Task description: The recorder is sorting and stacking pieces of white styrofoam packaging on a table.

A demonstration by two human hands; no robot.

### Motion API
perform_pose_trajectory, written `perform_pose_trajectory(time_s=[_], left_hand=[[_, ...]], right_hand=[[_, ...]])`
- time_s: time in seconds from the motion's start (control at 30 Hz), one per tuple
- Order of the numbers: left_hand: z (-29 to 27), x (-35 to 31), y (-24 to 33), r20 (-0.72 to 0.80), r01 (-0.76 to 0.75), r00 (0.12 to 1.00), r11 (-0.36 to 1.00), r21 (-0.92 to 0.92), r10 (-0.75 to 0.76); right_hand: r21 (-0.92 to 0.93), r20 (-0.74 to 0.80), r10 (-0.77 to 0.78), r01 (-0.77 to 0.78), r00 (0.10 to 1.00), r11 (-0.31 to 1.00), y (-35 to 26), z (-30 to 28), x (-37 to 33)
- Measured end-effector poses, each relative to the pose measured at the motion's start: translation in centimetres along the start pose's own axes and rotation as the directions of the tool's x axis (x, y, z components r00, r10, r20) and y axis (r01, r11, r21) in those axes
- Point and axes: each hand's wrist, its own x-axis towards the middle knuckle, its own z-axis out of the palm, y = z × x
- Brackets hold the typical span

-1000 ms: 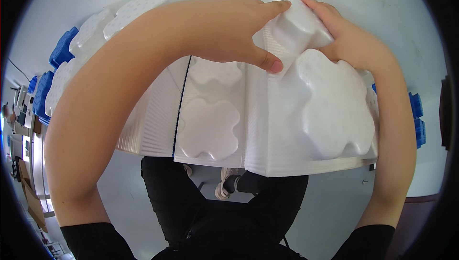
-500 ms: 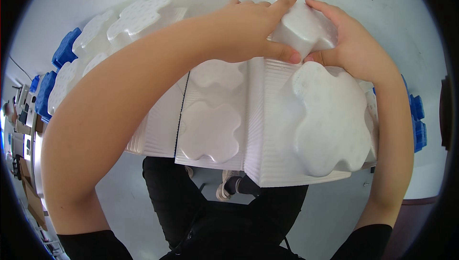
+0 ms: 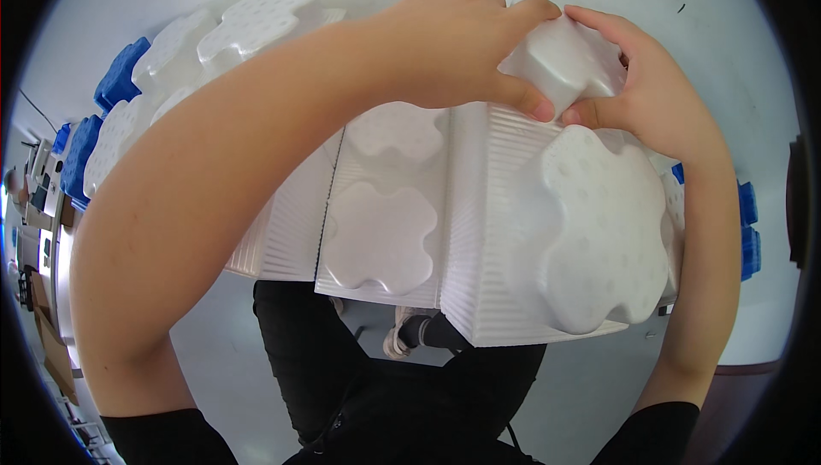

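Observation:
A white moulded plastic tray (image 3: 513, 311) with ribbed edges and rounded, lobed raised blocks lies in front of me at the right. My left hand (image 3: 462, 46) curls round the left side of its far raised block (image 3: 560, 50), thumb near and fingers on the far side. On the right side of that block, my right hand (image 3: 646, 89) grips likewise, both thumbs almost meeting at its near face. The large near block (image 3: 599, 226) stands untouched by my fingers. Beside it on the left is a similar white tray section (image 3: 380, 234) with flatter lobed blocks.
More white trays with dimpled blocks (image 3: 256, 25) lie at the far left, partly behind my left arm. Blue lobed pieces (image 3: 122, 72) sit at the table's left, and others (image 3: 750, 226) at its right. A cluttered bench (image 3: 43, 234) stands far left.
The right-hand tray has shifted slightly right and toward me. Both my hands have moved a little right with it, still round the far block.

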Motion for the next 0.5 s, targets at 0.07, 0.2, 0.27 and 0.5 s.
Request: perform_pose_trajectory(time_s=[0.07,0.2,0.27,0.5], left_hand=[[0.3,0.1,-0.1,-0.021,-0.018,1.0,1.0,-0.01,0.018],[0.4,0.3,-0.1,-0.014,-0.032,0.999,0.999,0.03,0.033],[0.4,0.4,0.3,-0.008,-0.007,1.0,1.0,0.021,0.007],[0.8,0.1,0.5,-0.04,0.044,0.998,0.996,0.074,-0.041]], right_hand=[[0.007,0.004,0.001,-0.001,1.0,1.0,-0.1,-0.3,-0.1],[0.037,-0.001,0.001,-0.001,1.0,0.999,0.5,-0.3,-0.1],[0.027,-0.003,0.011,-0.011,1.0,1.0,0.4,-0.5,0.1],[0.093,0.0,0.022,-0.022,1.0,0.995,0.6,0.1,0.5]])
